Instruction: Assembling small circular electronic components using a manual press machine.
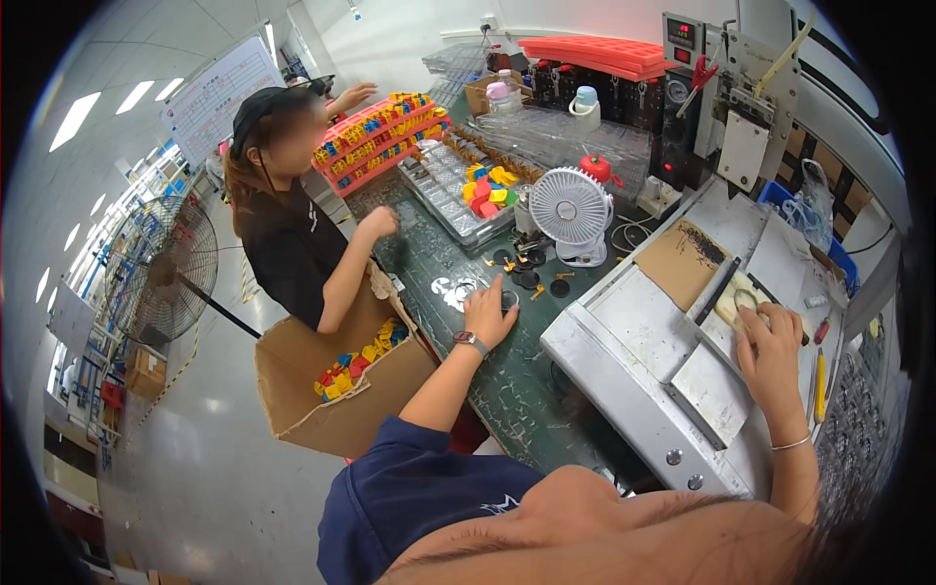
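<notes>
On the green table, my left hand point(490, 316) lies with fingers apart, its index finger stretched forward. A dark round piece point(510, 300) is beside its thumb. Flat white discs point(451, 291) lie to its left. Several black round parts point(526, 261) and small yellow-orange pieces are just beyond it. My right hand point(773, 343) is bent over a cream-coloured block point(729, 306) on the machine's metal bed. Its fingertips press together near a ring-shaped piece point(746, 297) on this block; exactly what they grip is hidden.
A white fan point(570, 213) stands ahead, beside a clear tray point(450, 195) of coloured pieces. A cardboard box point(297, 385) is at the left table edge, near a seated co-worker point(283, 224). The machine head point(746, 146) rises at right. A yellow knife point(820, 385) lies beside my right hand.
</notes>
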Demonstrator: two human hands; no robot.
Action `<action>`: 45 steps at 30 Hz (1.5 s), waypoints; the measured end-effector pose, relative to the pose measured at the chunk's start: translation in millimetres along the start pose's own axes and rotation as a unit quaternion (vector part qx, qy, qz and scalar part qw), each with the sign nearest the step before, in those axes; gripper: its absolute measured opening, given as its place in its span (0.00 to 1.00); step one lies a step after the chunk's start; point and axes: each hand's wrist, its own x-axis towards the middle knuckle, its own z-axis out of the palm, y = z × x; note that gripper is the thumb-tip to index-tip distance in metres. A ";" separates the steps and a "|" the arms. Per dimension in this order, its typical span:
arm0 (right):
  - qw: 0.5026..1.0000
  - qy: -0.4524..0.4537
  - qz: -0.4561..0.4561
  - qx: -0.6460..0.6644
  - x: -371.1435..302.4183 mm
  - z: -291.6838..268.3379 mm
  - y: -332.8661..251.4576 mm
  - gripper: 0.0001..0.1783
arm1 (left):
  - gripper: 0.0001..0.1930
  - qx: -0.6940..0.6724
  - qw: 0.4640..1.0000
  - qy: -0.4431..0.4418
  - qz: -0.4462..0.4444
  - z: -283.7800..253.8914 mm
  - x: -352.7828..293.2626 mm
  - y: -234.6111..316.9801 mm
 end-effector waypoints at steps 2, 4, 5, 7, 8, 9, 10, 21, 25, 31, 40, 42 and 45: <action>1.000 -0.003 0.002 0.005 0.2 0.2 -0.5 0.18 | 0.36 0.003 1.000 0.018 0.012 1.0 -1.0 -2.9; 1.000 0.004 -0.004 -0.002 -0.5 0.8 0.2 0.18 | 0.35 0.003 0.999 0.034 0.026 2.4 -2.0 -1.7; 1.000 0.005 -0.004 -0.003 -0.7 -0.1 -0.4 0.18 | 0.34 0.025 0.998 0.048 0.014 2.7 -2.9 -1.6; 1.000 0.001 -0.002 -0.010 -0.6 -1.6 -1.7 0.17 | 0.30 0.058 0.992 0.110 0.003 2.1 -7.6 -2.9; 1.000 0.001 -0.004 -0.010 -0.5 -1.4 -0.8 0.17 | 0.30 0.073 0.991 0.111 -0.011 1.4 -9.1 -4.2; 1.000 0.002 -0.006 -0.010 -0.8 -0.5 0.2 0.17 | 0.30 0.086 0.990 0.111 -0.025 -1.3 -10.4 -3.2; 1.000 0.004 -0.008 -0.009 -1.2 0.2 1.3 0.17 | 0.30 0.090 0.990 0.102 -0.040 -3.1 -11.6 -0.8; 1.000 -0.017 -0.006 0.023 -0.6 -2.2 1.0 0.20 | 0.27 -0.009 0.980 0.184 0.079 -53.6 -14.2 51.3; 0.998 -0.058 -0.011 0.028 -1.2 0.4 7.3 0.27 | 0.23 -0.151 0.958 0.166 0.176 -113.0 -1.7 119.4; 0.986 -0.136 -0.036 -0.087 -23.4 -13.7 -25.7 0.53 | 0.20 -0.256 0.842 0.025 0.475 -172.8 -16.2 231.4; 0.926 -0.330 -0.176 0.058 -27.1 -27.9 -57.1 0.53 | 0.34 -0.208 0.764 0.044 0.609 -58.0 59.7 355.2; 0.922 -0.332 -0.189 0.063 -26.1 -27.1 -56.8 0.53 | 0.39 -0.138 0.781 -0.142 0.592 -39.3 65.4 356.1; 0.930 -0.321 -0.169 0.059 -26.4 -30.4 -57.0 0.53 | 0.39 -0.149 0.775 -0.154 0.595 -44.2 67.0 359.4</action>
